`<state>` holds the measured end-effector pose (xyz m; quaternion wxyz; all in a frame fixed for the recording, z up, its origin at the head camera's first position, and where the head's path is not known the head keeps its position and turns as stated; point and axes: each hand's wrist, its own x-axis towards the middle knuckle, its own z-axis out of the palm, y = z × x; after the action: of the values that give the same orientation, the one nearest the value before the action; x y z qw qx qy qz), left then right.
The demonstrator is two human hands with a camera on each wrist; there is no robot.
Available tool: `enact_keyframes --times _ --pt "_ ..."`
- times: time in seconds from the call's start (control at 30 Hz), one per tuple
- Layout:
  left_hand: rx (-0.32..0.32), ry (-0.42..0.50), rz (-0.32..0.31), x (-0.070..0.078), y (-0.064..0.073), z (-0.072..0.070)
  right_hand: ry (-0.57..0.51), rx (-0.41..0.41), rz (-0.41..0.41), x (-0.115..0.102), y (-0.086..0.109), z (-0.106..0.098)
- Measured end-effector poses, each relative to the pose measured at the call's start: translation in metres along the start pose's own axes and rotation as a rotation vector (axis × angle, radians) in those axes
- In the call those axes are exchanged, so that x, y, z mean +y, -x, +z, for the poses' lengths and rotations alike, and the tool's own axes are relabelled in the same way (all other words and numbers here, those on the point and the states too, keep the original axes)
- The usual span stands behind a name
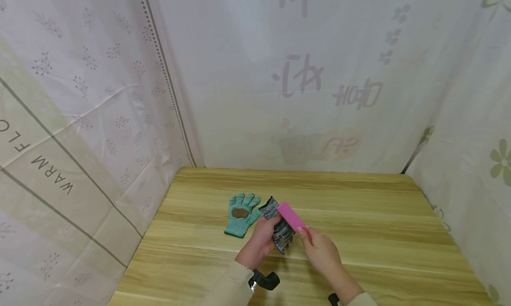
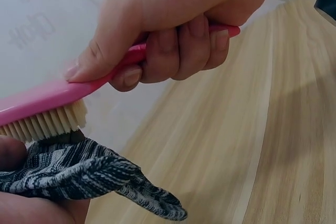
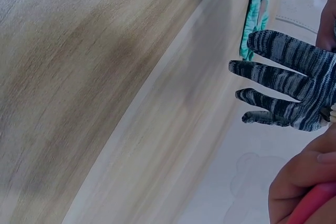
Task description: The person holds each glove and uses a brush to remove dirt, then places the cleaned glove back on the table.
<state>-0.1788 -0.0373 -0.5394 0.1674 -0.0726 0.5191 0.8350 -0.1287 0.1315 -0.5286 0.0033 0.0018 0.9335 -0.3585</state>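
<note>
My left hand (image 1: 261, 238) grips a black-and-grey knit glove (image 1: 282, 231), whose fingers hang past the palm. In the right wrist view the glove's several fingers (image 3: 278, 77) stick out loosely to the left. Wrapped round the handle of a pink brush (image 1: 292, 216) is my right hand (image 1: 322, 253), with the thumb along its back. Seen from the left wrist, the pale bristles (image 2: 47, 121) face down right at the top of the glove (image 2: 79, 174). Part of the glove is hidden behind the brush and my left hand.
A teal knit glove (image 1: 237, 227) with a brown oval patch (image 1: 240, 213) lies flat on the wooden table (image 1: 359, 199), left of my hands. Printed curtains (image 1: 247, 97) hang behind and at both sides of the table. A black band (image 1: 264, 280) is on my left wrist.
</note>
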Motion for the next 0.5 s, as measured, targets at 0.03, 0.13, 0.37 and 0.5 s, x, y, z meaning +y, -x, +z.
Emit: enact_keyframes --times 0.03,0.13,0.37,0.5 --pt "-0.001 0.009 -0.003 0.0002 -0.0001 0.0003 0.006 0.002 -0.001 0.0001 0.0000 0.0000" --pt "-0.008 0.017 0.002 0.0004 0.0004 0.0008 0.017 0.003 0.002 0.0005 0.0002 -0.0004" --pt "-0.016 0.014 -0.002 0.0013 0.0031 0.0030 0.017 -0.004 0.010 0.0042 0.0002 0.0014" --pt "-0.016 0.007 -0.006 -0.0001 0.0036 0.0018 0.014 -0.014 0.013 0.0067 -0.0004 0.0020"
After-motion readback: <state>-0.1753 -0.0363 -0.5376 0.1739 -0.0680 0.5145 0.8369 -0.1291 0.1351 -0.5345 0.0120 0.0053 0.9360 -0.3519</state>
